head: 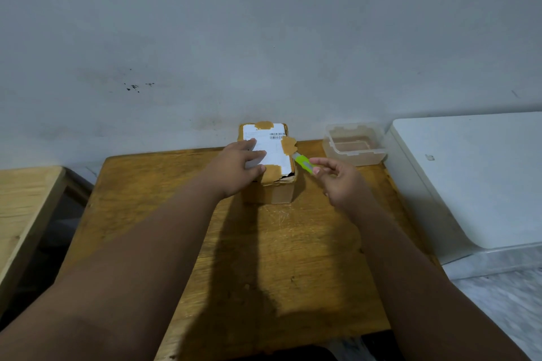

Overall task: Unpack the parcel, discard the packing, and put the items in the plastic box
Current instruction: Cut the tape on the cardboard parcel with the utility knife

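A small cardboard parcel (275, 141) with a white shipping label and brown tape patches stands at the far edge of the wooden table (293, 243). My left hand (237, 167) lies flat on the parcel's top, fingers spread over the label. My right hand (340, 182) pinches a lime-green utility knife (303, 162) whose tip points at the parcel's right upper edge. A clear plastic box (355, 143), with no lid on it, sits to the right of the parcel near the wall.
A large white appliance (469, 173) borders the table on the right, close to the plastic box. A lighter wooden surface (26, 208) stands to the left across a dark gap. The grey wall (264, 38) runs right behind the parcel.
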